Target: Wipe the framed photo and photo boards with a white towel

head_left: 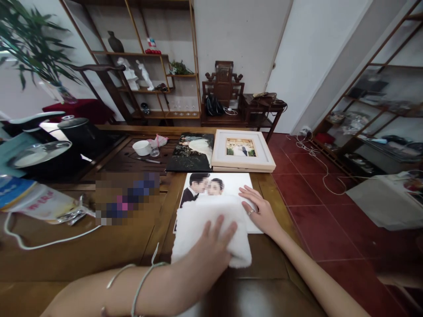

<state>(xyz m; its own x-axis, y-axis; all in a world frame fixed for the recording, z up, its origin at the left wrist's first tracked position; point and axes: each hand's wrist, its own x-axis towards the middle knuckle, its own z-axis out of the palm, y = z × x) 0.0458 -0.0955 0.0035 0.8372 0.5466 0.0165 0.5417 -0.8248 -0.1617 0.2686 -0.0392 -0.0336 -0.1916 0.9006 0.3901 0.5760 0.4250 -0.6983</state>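
My left hand is on a folded white towel, its fingers bent and pressing into the fluffy cloth. A fold of the towel rises by the thumb side. Beneath the towel lies a white photo panel with a couple printed on it; the towel hides its lower left part. My right hand rests on the panel's right edge with fingers stretched out, a ring on one finger.
Behind the panel lie a black picture panel and a white-framed photo. A white bowl stands on the tea tray. On the left are a black kettle, a plastic packet and a white cable. The table edge drops to red tiles.
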